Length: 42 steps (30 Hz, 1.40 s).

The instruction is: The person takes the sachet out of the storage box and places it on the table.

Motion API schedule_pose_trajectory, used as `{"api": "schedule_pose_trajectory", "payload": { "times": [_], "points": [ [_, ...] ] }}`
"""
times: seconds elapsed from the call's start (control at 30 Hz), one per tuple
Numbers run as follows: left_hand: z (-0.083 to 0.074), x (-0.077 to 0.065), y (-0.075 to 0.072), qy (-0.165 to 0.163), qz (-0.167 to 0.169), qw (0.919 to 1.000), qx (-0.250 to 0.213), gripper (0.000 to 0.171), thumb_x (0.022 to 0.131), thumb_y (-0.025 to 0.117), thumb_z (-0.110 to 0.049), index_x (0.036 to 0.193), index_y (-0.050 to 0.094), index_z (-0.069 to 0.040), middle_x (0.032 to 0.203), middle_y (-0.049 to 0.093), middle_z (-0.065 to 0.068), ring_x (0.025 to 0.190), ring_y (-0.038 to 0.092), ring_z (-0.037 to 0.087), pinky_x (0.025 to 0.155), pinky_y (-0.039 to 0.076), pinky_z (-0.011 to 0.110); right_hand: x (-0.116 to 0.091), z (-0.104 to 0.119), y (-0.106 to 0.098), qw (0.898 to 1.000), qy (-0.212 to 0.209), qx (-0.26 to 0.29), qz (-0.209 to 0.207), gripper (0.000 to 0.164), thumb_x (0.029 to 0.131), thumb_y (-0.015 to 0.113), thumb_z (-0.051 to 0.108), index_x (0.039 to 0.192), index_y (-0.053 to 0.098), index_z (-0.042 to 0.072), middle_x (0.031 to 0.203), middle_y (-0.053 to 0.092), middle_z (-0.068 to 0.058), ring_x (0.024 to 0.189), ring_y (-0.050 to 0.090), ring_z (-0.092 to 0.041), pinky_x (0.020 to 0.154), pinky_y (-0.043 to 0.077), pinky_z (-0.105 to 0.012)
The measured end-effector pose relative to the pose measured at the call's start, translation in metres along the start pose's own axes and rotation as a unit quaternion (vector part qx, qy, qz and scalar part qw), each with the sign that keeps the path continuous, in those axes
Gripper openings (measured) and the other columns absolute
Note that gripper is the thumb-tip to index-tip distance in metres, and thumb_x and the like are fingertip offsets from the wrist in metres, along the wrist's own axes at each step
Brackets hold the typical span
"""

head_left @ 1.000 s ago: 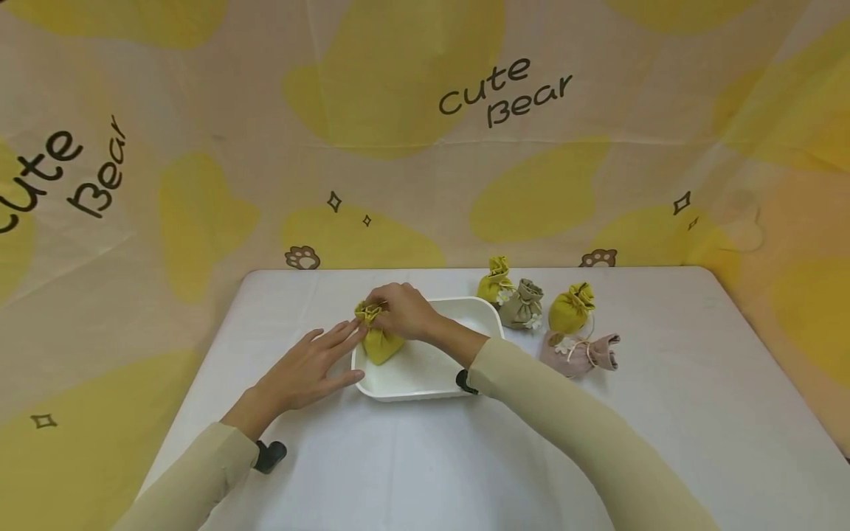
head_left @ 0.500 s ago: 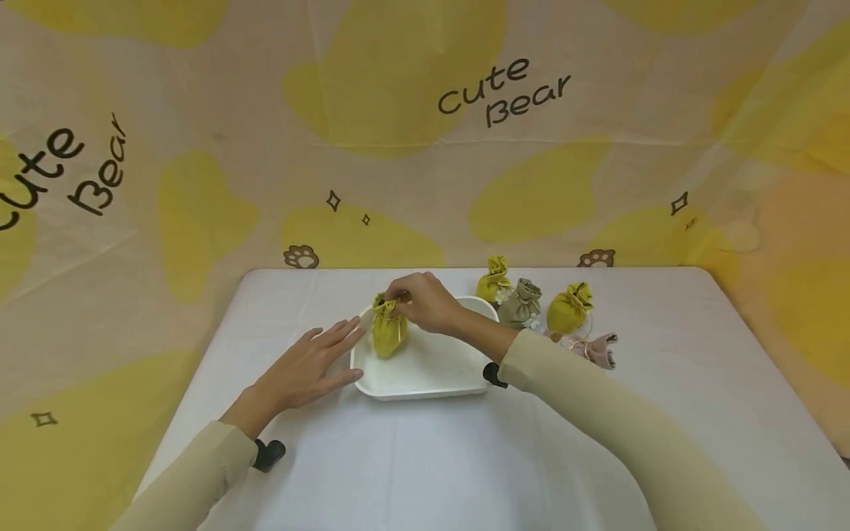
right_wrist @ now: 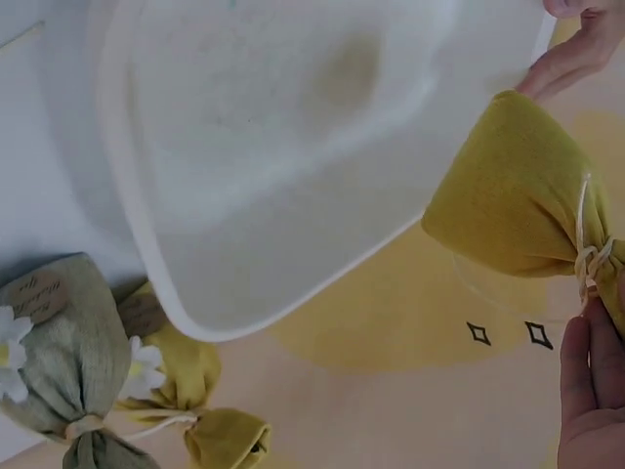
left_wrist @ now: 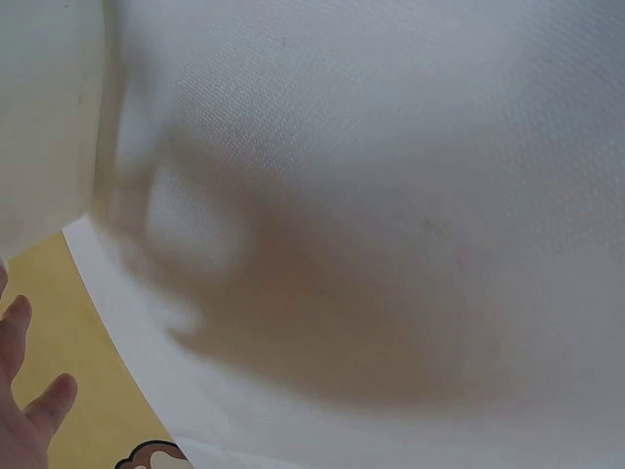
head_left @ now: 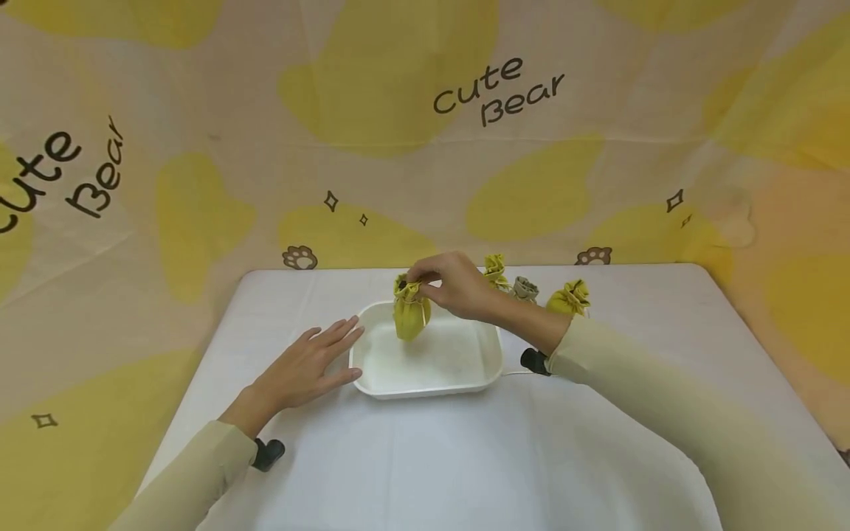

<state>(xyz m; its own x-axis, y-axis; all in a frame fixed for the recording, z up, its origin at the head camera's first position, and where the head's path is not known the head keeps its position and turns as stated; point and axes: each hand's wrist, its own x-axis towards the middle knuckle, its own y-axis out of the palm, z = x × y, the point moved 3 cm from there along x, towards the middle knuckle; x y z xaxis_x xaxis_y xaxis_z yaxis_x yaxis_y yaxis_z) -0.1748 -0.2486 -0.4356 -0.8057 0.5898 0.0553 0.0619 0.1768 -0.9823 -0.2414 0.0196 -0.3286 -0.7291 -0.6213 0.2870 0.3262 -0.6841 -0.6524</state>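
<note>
In the head view my right hand pinches a small yellow drawstring pouch by its gathered neck. The pouch hangs upright over the white tray, and in the right wrist view a pale cord bow shows at its neck near my fingertips. My left hand is at the tray's left edge with fingers spread and straight, holding nothing. The left wrist view catches only some fingers of that hand, beside the pale wall of the tray.
Behind my right arm stand a grey-green pouch, a yellow pouch and another yellow pouch. White flowers decorate the grey-green one in the right wrist view. A patterned backdrop rises behind the white-covered table.
My right hand has lifted the yellow pouch from the tray's left end and carried it to the right. The left hand stays in place. My right forearm now hides the pink pouch.
</note>
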Motion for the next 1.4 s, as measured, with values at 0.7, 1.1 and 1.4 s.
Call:
{"api": "schedule_pose_trajectory", "payload": {
  "times": [0.7, 1.1, 1.4],
  "points": [
    [-0.004, 0.002, -0.001, -0.009, 0.008, 0.9999, 0.010, 0.076, 0.097, 0.051, -0.057, 0.157, 0.033, -0.013, 0.162, 0.029, 0.007, 0.146, 0.031, 0.031, 0.112, 0.031, 0.059, -0.076, -0.030, -0.103, 0.996, 0.041, -0.028, -0.073, 0.020, 0.085, 0.069, -0.013, 0.100, 0.074, -0.003, 0.112, 0.071, -0.018, 0.101, 0.070, -0.031, 0.090, 0.055, -0.036],
    [-0.004, 0.002, 0.001, -0.011, 0.011, 0.9998, 0.011, 0.077, 0.097, 0.051, -0.058, 0.157, 0.033, -0.013, 0.162, 0.029, 0.007, 0.146, 0.031, 0.031, 0.112, 0.030, 0.059, -0.130, -0.054, -0.137, 0.987, 0.072, -0.056, -0.135, 0.019, 0.086, 0.071, -0.008, 0.104, 0.074, -0.003, 0.112, 0.071, -0.020, 0.097, 0.064, 0.006, 0.083, 0.048, -0.008],
    [-0.004, 0.001, 0.000, -0.014, 0.012, 0.9998, 0.005, 0.077, 0.097, 0.052, -0.057, 0.156, 0.033, -0.012, 0.162, 0.029, 0.008, 0.146, 0.031, 0.032, 0.113, 0.029, 0.059, -0.151, -0.059, -0.172, 0.974, 0.098, -0.063, -0.192, 0.023, 0.083, 0.073, -0.011, 0.102, 0.076, 0.001, 0.105, 0.075, -0.009, 0.094, 0.064, 0.010, 0.081, 0.049, -0.008]
  ]
}}
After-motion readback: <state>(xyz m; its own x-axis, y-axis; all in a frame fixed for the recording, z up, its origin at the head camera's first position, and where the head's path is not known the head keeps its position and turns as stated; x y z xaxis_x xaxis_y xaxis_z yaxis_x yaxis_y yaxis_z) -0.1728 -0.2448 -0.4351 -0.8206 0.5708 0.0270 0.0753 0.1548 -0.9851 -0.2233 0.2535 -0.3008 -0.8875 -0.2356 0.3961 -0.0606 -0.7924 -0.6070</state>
